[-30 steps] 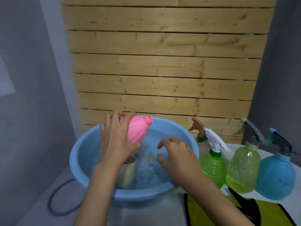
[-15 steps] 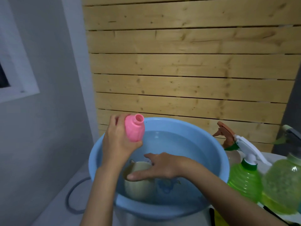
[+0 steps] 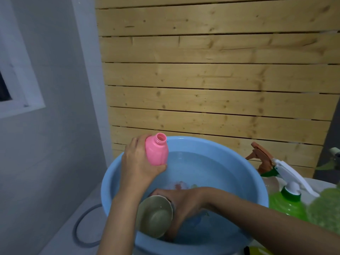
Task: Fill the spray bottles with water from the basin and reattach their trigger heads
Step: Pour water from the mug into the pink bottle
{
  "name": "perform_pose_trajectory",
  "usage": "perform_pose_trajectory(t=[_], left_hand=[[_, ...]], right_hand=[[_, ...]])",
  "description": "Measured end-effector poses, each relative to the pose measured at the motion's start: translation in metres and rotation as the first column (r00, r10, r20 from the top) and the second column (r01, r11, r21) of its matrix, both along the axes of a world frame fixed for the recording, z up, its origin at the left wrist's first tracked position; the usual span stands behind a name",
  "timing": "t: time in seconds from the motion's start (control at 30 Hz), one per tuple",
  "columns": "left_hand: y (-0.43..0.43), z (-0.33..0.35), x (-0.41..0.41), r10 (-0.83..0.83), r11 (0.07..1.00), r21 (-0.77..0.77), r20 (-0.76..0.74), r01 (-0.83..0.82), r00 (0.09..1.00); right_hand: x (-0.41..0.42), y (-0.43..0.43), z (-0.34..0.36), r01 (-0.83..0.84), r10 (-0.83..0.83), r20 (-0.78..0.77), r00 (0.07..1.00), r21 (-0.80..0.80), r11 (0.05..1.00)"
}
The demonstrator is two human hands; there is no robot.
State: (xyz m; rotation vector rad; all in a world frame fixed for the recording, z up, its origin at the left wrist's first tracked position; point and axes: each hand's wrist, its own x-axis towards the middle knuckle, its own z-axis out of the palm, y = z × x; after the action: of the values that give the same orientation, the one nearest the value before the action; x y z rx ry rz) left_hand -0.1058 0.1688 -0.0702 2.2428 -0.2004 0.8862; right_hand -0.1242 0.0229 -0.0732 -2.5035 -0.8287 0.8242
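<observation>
A light blue basin (image 3: pixel 244 173) holds water. My left hand (image 3: pixel 137 166) grips a pink bottle (image 3: pixel 157 152) upright over the basin's left side; its neck is open, with no trigger head on it. My right hand (image 3: pixel 184 205) is down in the water, fingers wrapped round a metal cup (image 3: pixel 155 216) that lies tipped with its mouth toward me. To the right stands a green spray bottle (image 3: pixel 287 203) with a white trigger head (image 3: pixel 290 173), and behind it a bottle with an orange trigger head (image 3: pixel 261 159).
A wooden slat wall (image 3: pixel 211 80) rises right behind the basin. A grey hose loop (image 3: pixel 81 229) lies on the white surface at the left. Another green bottle (image 3: pixel 325 208) sits at the right edge, and something yellow (image 3: pixel 257 251) peeks out at the bottom.
My right hand has gone from resting on the cup's rim to gripping the cup in the water and tipping it. The pink bottle has been turned more upright.
</observation>
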Motion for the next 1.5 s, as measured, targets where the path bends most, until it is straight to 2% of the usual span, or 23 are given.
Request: perform_pose_trajectory(t=[0.17, 0.37, 0.5, 0.63, 0.77, 0.83, 0.93, 1.07, 1.23, 1.37, 1.5], left_hand=[[-0.001, 0.0, 0.0, 0.031, 0.999, 0.033, -0.002, -0.031, 1.0], [-0.001, -0.001, 0.001, 0.036, 0.998, 0.043, -0.003, -0.036, 0.999], [0.002, -0.001, 0.003, 0.055, 0.998, 0.001, 0.018, -0.055, 0.998], [0.007, 0.0, 0.006, 0.087, 0.996, -0.025, 0.038, -0.086, 0.995], [0.007, -0.001, 0.005, 0.073, 0.997, -0.014, 0.013, -0.073, 0.997], [0.006, -0.001, 0.005, 0.066, 0.998, -0.003, -0.006, -0.066, 0.998], [0.005, -0.001, 0.006, 0.049, 0.999, 0.008, -0.058, -0.049, 0.997], [0.006, -0.003, 0.006, 0.016, 0.999, 0.03, -0.151, -0.012, 0.988], [0.008, -0.004, 0.005, -0.039, 0.998, 0.038, -0.231, 0.049, 0.972], [0.007, -0.005, 0.004, -0.054, 0.994, 0.075, -0.3, 0.08, 0.952], [0.006, -0.006, 0.004, -0.046, 0.99, 0.108, -0.349, 0.089, 0.936]], right_hand=[[0.013, 0.013, -0.02, 0.025, -0.025, 0.033, 0.999, -0.023, 0.999], [0.015, 0.009, -0.008, -0.077, 0.056, 0.307, 0.95, 0.057, 0.995], [0.033, 0.009, -0.015, -0.101, 0.13, 0.501, 0.856, -0.085, 0.991], [0.042, -0.005, -0.022, 0.004, 0.081, 0.586, 0.806, -0.142, 0.99], [0.048, -0.017, -0.031, 0.09, 0.18, 0.748, 0.639, -0.305, 0.948], [0.051, -0.021, -0.036, 0.148, 0.209, 0.777, 0.594, -0.361, 0.921], [0.057, -0.027, -0.045, 0.214, 0.188, 0.779, 0.598, -0.381, 0.899], [0.062, -0.035, -0.054, 0.248, 0.038, 0.682, 0.731, -0.317, 0.915], [0.066, -0.041, -0.055, 0.28, -0.047, 0.631, 0.775, -0.275, 0.92], [0.069, -0.045, -0.055, 0.348, -0.248, 0.522, 0.816, -0.101, 0.932], [0.075, -0.05, -0.052, 0.446, -0.465, 0.438, 0.77, 0.152, 0.882]])
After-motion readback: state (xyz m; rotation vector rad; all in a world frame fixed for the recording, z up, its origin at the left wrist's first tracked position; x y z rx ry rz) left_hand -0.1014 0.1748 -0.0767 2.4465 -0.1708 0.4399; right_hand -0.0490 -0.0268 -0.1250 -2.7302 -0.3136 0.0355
